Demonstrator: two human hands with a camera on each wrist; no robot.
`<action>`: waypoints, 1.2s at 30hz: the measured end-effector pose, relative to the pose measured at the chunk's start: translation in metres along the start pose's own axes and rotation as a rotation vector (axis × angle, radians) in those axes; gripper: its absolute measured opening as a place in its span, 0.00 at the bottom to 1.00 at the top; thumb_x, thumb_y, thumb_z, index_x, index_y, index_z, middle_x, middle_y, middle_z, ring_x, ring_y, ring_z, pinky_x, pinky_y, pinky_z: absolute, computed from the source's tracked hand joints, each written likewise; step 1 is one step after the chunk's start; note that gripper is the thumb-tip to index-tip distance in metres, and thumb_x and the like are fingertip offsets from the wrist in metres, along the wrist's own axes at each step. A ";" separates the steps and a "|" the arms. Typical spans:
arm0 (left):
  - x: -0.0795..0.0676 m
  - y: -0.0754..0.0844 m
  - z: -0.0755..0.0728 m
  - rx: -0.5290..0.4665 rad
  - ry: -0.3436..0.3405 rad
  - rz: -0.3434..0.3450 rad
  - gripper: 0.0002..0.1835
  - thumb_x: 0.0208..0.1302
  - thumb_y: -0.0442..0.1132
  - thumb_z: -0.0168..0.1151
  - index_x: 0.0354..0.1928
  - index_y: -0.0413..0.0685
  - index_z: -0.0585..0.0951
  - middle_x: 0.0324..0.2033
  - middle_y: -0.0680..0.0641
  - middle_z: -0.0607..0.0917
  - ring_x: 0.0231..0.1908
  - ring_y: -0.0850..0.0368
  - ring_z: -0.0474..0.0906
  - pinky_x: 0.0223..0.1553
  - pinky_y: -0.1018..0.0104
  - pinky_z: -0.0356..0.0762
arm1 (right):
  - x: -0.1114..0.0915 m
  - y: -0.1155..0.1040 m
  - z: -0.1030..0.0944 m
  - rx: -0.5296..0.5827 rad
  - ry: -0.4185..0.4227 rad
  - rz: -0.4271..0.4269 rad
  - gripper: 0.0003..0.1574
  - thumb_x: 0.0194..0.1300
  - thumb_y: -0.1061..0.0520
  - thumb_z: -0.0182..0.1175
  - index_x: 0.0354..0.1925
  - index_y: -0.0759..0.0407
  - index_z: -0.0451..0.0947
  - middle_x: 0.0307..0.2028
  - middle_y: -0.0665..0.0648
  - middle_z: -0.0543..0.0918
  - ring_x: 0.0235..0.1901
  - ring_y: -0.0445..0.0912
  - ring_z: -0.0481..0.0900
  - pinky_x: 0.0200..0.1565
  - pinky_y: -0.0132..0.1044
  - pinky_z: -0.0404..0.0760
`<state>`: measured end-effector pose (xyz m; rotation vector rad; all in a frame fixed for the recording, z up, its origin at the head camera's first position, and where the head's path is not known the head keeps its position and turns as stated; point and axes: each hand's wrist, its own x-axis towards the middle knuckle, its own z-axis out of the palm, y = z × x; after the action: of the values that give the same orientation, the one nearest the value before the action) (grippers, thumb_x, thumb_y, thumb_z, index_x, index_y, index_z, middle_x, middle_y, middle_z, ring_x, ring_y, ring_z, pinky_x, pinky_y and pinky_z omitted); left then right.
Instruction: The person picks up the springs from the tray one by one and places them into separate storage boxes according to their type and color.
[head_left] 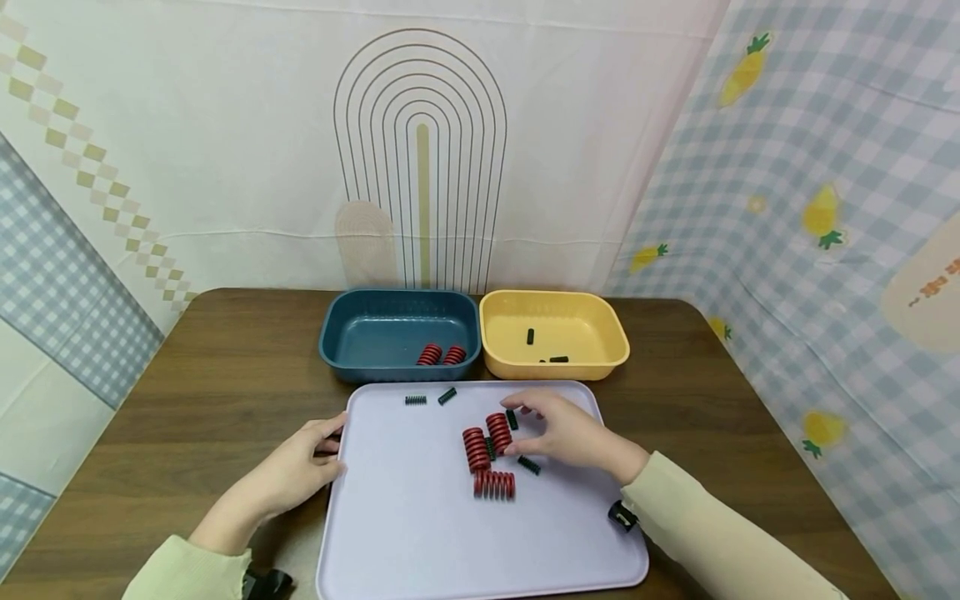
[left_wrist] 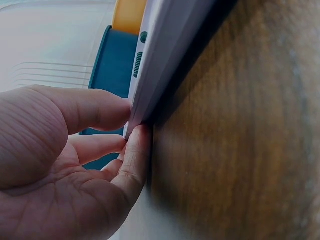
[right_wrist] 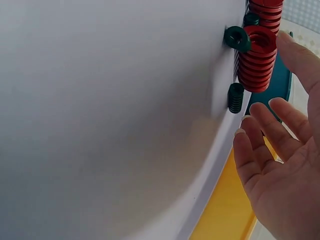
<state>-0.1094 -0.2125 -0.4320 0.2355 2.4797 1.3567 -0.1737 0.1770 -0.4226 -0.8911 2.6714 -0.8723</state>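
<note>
My left hand [head_left: 296,467] grips the left rim of the pale lilac tray [head_left: 390,533]. In the left wrist view its thumb rests on the rim, with fingertips against the outer side. Over the tray, my right hand [head_left: 558,429] is spread around a thick red spring [head_left: 498,433], thumb close to its near end, fingertips by its far end. Two more red springs lie close by, one standing lengthwise [head_left: 476,450] and one crosswise [head_left: 494,485]. Small dark green springs [head_left: 528,465] lie among them; another green spring [right_wrist: 236,97] shows below the red ones in the right wrist view.
Behind the tray stand a blue bin [head_left: 397,367] holding two red springs [head_left: 429,355] and a yellow bin [head_left: 555,369] holding small dark springs [head_left: 530,336]. Two green springs [head_left: 447,396] lie near the tray's far edge. All rests on a brown wooden table [head_left: 225,375].
</note>
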 end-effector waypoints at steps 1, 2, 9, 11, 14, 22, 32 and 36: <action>0.000 0.000 0.000 0.002 0.000 0.000 0.36 0.62 0.28 0.59 0.71 0.31 0.58 0.60 0.34 0.67 0.54 0.44 0.71 0.48 0.61 0.75 | 0.000 0.000 0.000 -0.008 -0.004 -0.001 0.41 0.52 0.40 0.73 0.60 0.55 0.75 0.55 0.49 0.78 0.52 0.46 0.76 0.55 0.44 0.74; 0.000 0.000 0.000 0.003 -0.001 -0.001 0.36 0.62 0.28 0.59 0.71 0.31 0.58 0.60 0.34 0.67 0.54 0.44 0.71 0.48 0.61 0.75 | 0.000 0.000 0.001 -0.013 -0.009 -0.003 0.41 0.52 0.41 0.73 0.60 0.56 0.75 0.55 0.49 0.78 0.52 0.46 0.76 0.55 0.43 0.74; 0.000 0.001 0.000 0.010 -0.001 -0.002 0.36 0.62 0.28 0.59 0.71 0.31 0.58 0.60 0.34 0.67 0.54 0.44 0.71 0.47 0.61 0.75 | 0.002 -0.001 0.003 -0.034 -0.030 0.004 0.40 0.52 0.42 0.73 0.60 0.55 0.75 0.55 0.48 0.78 0.53 0.44 0.75 0.56 0.42 0.72; 0.000 0.001 0.000 0.009 -0.003 -0.004 0.36 0.62 0.28 0.59 0.71 0.31 0.58 0.60 0.34 0.67 0.54 0.44 0.71 0.48 0.61 0.75 | 0.002 -0.002 0.004 -0.037 -0.036 0.007 0.40 0.52 0.42 0.73 0.61 0.55 0.75 0.55 0.49 0.78 0.53 0.44 0.74 0.57 0.42 0.72; 0.000 0.001 -0.001 0.008 -0.006 -0.005 0.36 0.62 0.28 0.59 0.71 0.31 0.58 0.60 0.33 0.67 0.54 0.44 0.71 0.48 0.61 0.75 | 0.003 -0.001 0.005 -0.038 -0.039 0.014 0.41 0.52 0.42 0.73 0.61 0.55 0.75 0.55 0.48 0.77 0.54 0.44 0.74 0.57 0.42 0.71; 0.000 0.001 0.000 0.009 -0.003 -0.009 0.36 0.62 0.28 0.59 0.71 0.31 0.59 0.60 0.33 0.67 0.54 0.44 0.70 0.47 0.61 0.75 | 0.004 -0.002 0.006 -0.044 -0.043 0.026 0.40 0.52 0.42 0.73 0.61 0.51 0.74 0.56 0.47 0.77 0.53 0.43 0.73 0.57 0.42 0.71; 0.000 0.001 0.000 0.009 0.005 -0.003 0.35 0.61 0.27 0.59 0.71 0.31 0.59 0.60 0.33 0.67 0.54 0.44 0.71 0.47 0.61 0.75 | 0.006 -0.004 0.008 -0.067 -0.046 0.020 0.40 0.52 0.42 0.73 0.61 0.51 0.75 0.55 0.47 0.77 0.53 0.42 0.73 0.57 0.41 0.71; 0.000 0.002 0.000 0.009 0.004 0.001 0.35 0.62 0.27 0.59 0.71 0.31 0.59 0.60 0.33 0.67 0.54 0.44 0.71 0.47 0.61 0.75 | 0.006 -0.005 0.009 -0.073 -0.049 0.022 0.38 0.52 0.42 0.73 0.60 0.50 0.75 0.54 0.47 0.77 0.53 0.42 0.73 0.57 0.42 0.71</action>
<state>-0.1099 -0.2120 -0.4305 0.2368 2.4896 1.3480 -0.1732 0.1665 -0.4268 -0.8858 2.6808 -0.7426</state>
